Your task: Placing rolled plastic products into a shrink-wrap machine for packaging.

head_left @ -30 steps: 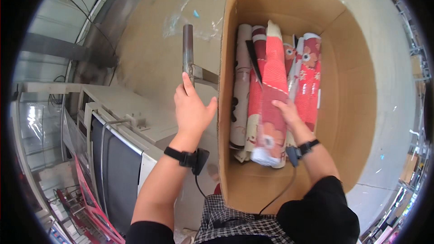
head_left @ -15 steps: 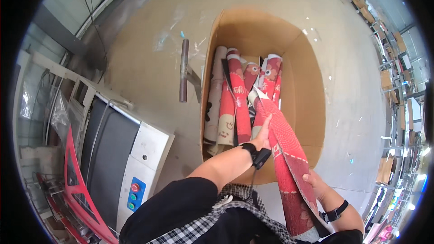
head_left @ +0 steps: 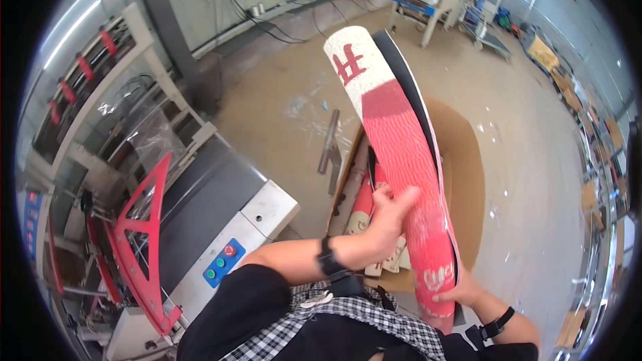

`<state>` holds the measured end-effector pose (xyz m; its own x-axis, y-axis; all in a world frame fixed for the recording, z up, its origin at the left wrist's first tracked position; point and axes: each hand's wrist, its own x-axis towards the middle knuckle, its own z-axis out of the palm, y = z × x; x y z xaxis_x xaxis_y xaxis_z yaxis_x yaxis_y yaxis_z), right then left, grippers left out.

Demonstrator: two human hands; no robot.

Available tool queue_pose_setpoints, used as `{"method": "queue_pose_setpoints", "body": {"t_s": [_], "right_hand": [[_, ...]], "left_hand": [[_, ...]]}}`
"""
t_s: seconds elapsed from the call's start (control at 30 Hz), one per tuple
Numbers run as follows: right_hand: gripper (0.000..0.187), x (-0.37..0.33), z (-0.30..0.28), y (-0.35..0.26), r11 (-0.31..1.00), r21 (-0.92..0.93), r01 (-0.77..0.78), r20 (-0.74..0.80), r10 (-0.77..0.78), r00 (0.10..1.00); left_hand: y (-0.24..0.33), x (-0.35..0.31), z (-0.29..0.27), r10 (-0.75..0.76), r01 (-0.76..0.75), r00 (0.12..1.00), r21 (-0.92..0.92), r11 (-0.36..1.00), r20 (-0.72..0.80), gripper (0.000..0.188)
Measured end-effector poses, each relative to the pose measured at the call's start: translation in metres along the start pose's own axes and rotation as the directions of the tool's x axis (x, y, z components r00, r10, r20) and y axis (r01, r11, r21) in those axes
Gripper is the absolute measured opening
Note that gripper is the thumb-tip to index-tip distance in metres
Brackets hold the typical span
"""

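Note:
I hold up a rolled red mat (head_left: pixel 408 167) with a cream far end and a dark backing that shows along its right side. My left hand (head_left: pixel 393 217) grips its left side near the middle, thumb lying across the red surface. Lower down, my right hand (head_left: pixel 461 289) holds the near end from the right, its thumb on the front. The roll slants over a large cardboard box (head_left: pixel 465 180). Inside the box are several other rolled mats (head_left: pixel 363 208), partly hidden behind my left arm and the held roll.
A machine with a black belt (head_left: pixel 210 184) and a blue button panel (head_left: pixel 224 263) stands to my left. Next to it is a red triangular frame (head_left: pixel 144 241). A metal stand (head_left: pixel 329 144) is beside the box. Shelves (head_left: pixel 595 180) line the far right.
The rolled mat has been lifted from the box and swung up, its cream end now pointing away from me. Both hands still hold it. The view has tilted up toward the far wall.

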<state>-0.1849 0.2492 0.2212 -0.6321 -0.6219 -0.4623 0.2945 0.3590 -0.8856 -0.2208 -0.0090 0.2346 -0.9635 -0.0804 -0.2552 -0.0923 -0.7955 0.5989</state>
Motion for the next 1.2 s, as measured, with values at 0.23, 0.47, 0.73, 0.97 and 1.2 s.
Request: {"method": "queue_pose_setpoints", "body": {"t_s": [0.23, 0.47, 0.73, 0.97, 1.2], "right_hand": [[0.088, 0.004, 0.003, 0.051, 0.923, -0.019, -0.383, 0.62, 0.312, 0.72], [0.08, 0.012, 0.063, 0.042, 0.891, -0.059, -0.45, 0.599, 0.392, 0.698], [0.072, 0.037, 0.212, -0.091, 0.806, -0.585, -0.088, 0.124, 0.197, 0.973], [0.058, 0.078, 0.205, -0.093, 0.455, -0.868, 0.198, 0.11, -0.212, 0.971], [0.071, 0.233, 0.149, -0.212, 0.023, -0.938, 0.345, 0.286, -0.508, 0.813]], "left_hand": [[0.19, -0.034, -0.118, -0.026, 0.149, 0.834, -0.18, 0.972, 0.552, 0.068], [0.276, -0.178, -0.29, -0.32, 0.198, 0.899, 0.372, 0.907, 0.3, 0.051], [0.32, -0.301, -0.295, -0.247, -0.091, 0.969, 0.919, -0.384, -0.007, 0.092], [0.294, -0.316, -0.318, 0.047, -0.048, 0.995, 0.838, -0.544, 0.088, 0.071], [0.291, -0.17, -0.363, 0.504, -0.075, 0.809, 0.904, -0.421, 0.302, 0.057]]}}
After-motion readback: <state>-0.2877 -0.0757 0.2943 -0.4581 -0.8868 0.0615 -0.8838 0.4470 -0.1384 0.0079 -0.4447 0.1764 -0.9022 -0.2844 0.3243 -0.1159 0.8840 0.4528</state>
